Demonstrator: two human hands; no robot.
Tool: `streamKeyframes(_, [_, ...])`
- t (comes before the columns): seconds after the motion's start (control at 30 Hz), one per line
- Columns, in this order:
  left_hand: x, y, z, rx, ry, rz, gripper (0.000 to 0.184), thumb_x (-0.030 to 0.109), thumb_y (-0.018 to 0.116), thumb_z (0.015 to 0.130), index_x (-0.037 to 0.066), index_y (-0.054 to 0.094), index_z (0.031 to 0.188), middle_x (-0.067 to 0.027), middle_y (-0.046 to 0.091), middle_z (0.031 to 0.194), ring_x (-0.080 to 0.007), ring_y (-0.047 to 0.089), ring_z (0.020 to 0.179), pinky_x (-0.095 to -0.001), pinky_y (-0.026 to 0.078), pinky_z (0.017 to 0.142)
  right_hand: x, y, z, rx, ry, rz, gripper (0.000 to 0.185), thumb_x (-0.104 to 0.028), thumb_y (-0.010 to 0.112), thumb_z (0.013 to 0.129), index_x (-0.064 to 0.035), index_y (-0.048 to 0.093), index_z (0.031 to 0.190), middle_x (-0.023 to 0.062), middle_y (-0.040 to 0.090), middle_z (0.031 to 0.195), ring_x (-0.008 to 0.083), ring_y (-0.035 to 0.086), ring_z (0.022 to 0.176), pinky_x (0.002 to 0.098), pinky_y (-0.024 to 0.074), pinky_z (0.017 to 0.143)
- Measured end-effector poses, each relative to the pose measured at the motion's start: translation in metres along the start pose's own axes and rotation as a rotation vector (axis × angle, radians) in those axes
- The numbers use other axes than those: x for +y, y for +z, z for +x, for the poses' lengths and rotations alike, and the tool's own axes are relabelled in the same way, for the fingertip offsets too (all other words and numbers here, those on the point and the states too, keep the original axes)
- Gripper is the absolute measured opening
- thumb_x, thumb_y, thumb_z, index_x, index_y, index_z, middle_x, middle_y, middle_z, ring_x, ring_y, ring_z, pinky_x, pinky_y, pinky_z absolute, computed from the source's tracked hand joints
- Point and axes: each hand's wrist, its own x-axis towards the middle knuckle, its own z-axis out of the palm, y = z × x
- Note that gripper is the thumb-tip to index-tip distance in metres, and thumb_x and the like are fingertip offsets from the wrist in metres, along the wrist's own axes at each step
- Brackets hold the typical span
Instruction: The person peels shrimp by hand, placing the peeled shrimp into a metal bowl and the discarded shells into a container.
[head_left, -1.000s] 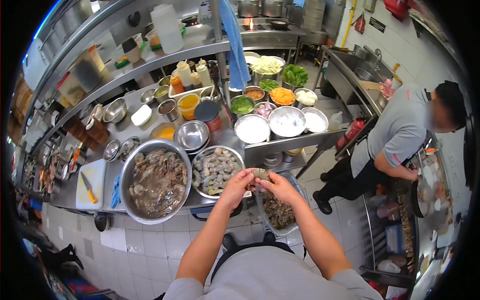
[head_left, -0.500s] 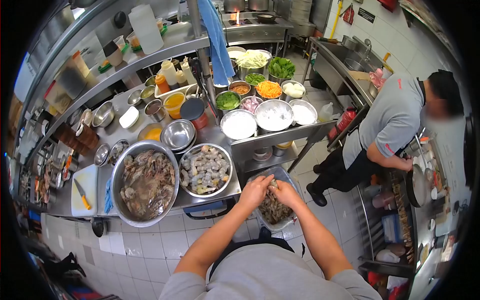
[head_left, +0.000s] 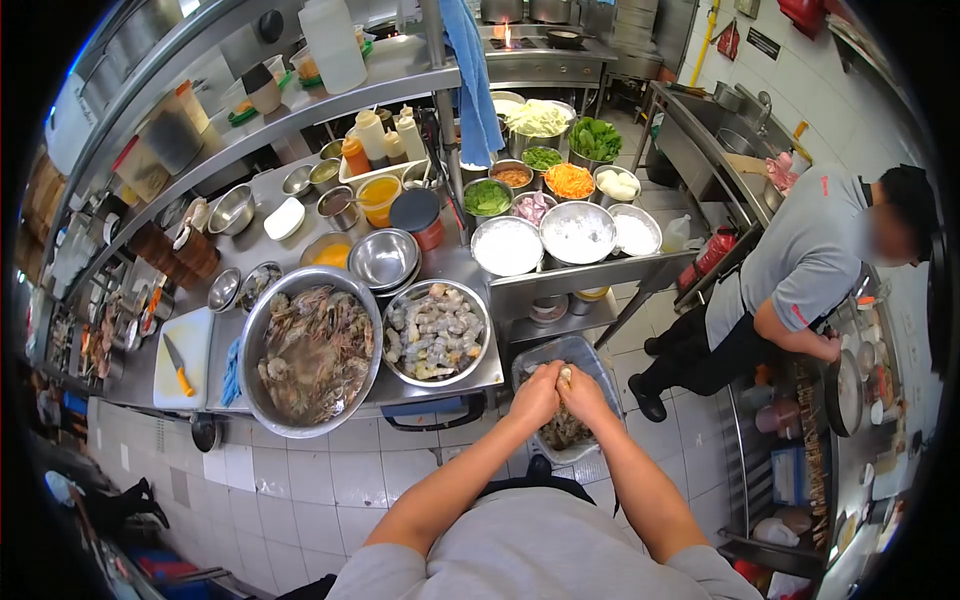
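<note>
Over a clear plastic bin (head_left: 612, 392), my left hand (head_left: 536, 396) and my right hand (head_left: 584, 396) meet with fingers closed. Between them shows the pale end of a shrimp (head_left: 566, 374), mostly hidden by the fingers. Greyish-brown shells or shrimp (head_left: 566, 430) lie in the bin; I cannot tell which. To the left, a steel bowl (head_left: 486, 335) contains peeled shrimp (head_left: 432, 328). Farther left, a larger steel bowl (head_left: 250, 375) holds whole, head-on shrimp (head_left: 318, 340) in murky liquid.
A knife (head_left: 178, 366) lies on a white cutting board (head_left: 198, 345). Pots of vegetables and white powder (head_left: 507, 246) line the counter behind the bin. At right, a co-worker (head_left: 790, 270) stands by a pan (head_left: 848, 395). A flame (head_left: 507, 36) burns on the far stove.
The view has shifted, so the counter and bowls appear farther right. My hands stay together over the bin, fingers repositioned, and the shrimp's pale end now shows between them.
</note>
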Motion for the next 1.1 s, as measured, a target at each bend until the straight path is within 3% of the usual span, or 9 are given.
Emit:
streamKeyframes(0.17, [-0.015,0.003,0.003,-0.038,0.128,-0.025,0.039,0.007,0.050,0.089,-0.002,0.052,0.127,-0.0289,0.060,0.117,-0.0452,0.060,0.105,-0.0481,0.048,0.091,0.003,0.007,-0.003,0.047,-0.006,-0.073,0.029,-0.026,0.052,0.092,-0.0024,0.058,0.108,0.0244,0.067,0.098,0.0448,0.063,0.092,0.0540,0.0485,0.081])
streamKeyframes(0.23, [-0.002,-0.009,0.004,-0.094,0.084,-0.045,0.040,0.008,0.050,0.089,-0.002,0.051,0.128,-0.0292,0.061,0.115,-0.0451,0.060,0.105,-0.0479,0.048,0.091,0.005,0.006,-0.006,0.090,-0.130,-0.040,0.029,-0.027,0.052,0.092,-0.0031,0.058,0.106,0.0241,0.067,0.097,0.0445,0.063,0.091,0.0539,0.0491,0.079])
streamKeyframes(0.37, [-0.014,-0.011,0.013,-0.186,0.044,-0.066,0.044,0.013,0.054,0.092,0.001,0.049,0.134,-0.0297,0.063,0.111,-0.0440,0.061,0.106,-0.0459,0.049,0.090,0.008,0.000,-0.002,0.072,-0.081,-0.095,0.027,-0.026,0.053,0.091,-0.0039,0.059,0.105,0.0231,0.067,0.096,0.0441,0.063,0.090,0.0538,0.0491,0.078])
streamKeyframes(0.4, [-0.020,-0.011,0.016,-0.221,0.022,-0.062,0.044,0.014,0.054,0.094,0.003,0.048,0.136,-0.0251,0.066,0.108,-0.0359,0.068,0.096,-0.0418,0.053,0.082,0.007,-0.003,-0.001,0.062,-0.079,-0.109,0.026,-0.026,0.053,0.091,-0.0042,0.059,0.104,0.0228,0.067,0.094,0.0436,0.063,0.090,0.0538,0.0491,0.078])
streamKeyframes(0.43, [-0.010,-0.026,0.017,-0.359,-0.107,-0.255,0.044,0.012,0.052,0.096,0.003,0.047,0.138,-0.0144,0.069,0.100,-0.0203,0.067,0.081,-0.0343,0.054,0.073,0.002,-0.006,0.000,0.053,-0.075,-0.123,0.025,-0.026,0.053,0.091,-0.0046,0.060,0.103,0.0225,0.068,0.093,0.0430,0.064,0.089,0.0537,0.0491,0.077])
streamKeyframes(0.5, [-0.011,-0.032,0.020,-0.448,-0.181,-0.489,0.043,0.010,0.050,0.097,0.003,0.045,0.140,-0.0046,0.066,0.096,-0.0092,0.061,0.075,-0.0271,0.053,0.068,-0.013,-0.020,0.002,0.013,0.001,-0.112,0.024,-0.024,0.051,0.091,-0.0039,0.059,0.102,0.0240,0.067,0.093,0.0444,0.063,0.089,0.0535,0.0484,0.078])
streamKeyframes(0.8, [0.002,-0.044,0.021,-0.675,-0.242,-0.899,0.050,0.008,0.047,0.101,0.010,0.033,0.149,-0.0047,0.064,0.107,-0.0089,0.060,0.076,-0.0237,0.051,0.069,0.034,-0.016,0.025,0.043,0.138,0.048,0.033,-0.028,0.042,0.093,-0.0024,0.062,0.099,0.0260,0.066,0.096,0.0442,0.063,0.095,0.0517,0.0476,0.083])
streamKeyframes(0.97, [0.002,-0.039,0.019,-0.537,-0.298,-1.009,0.054,0.006,0.048,0.100,0.012,0.030,0.151,-0.0066,0.063,0.111,-0.0093,0.059,0.074,-0.0239,0.051,0.068,0.098,0.007,0.034,0.011,0.230,-0.094,0.031,-0.025,0.045,0.092,-0.0040,0.065,0.105,0.0246,0.067,0.104,0.0424,0.062,0.102,0.0487,0.0481,0.087])
streamKeyframes(1.1, [-0.011,-0.025,0.021,-0.430,-0.375,-0.933,0.056,0.004,0.048,0.098,0.013,0.032,0.150,-0.0070,0.062,0.111,-0.0091,0.058,0.071,-0.0239,0.051,0.066,0.103,0.006,0.025,0.012,0.146,0.023,0.038,-0.019,0.054,0.089,-0.0063,0.060,0.124,0.0224,0.068,0.110,0.0383,0.063,0.106,0.0448,0.0482,0.093])
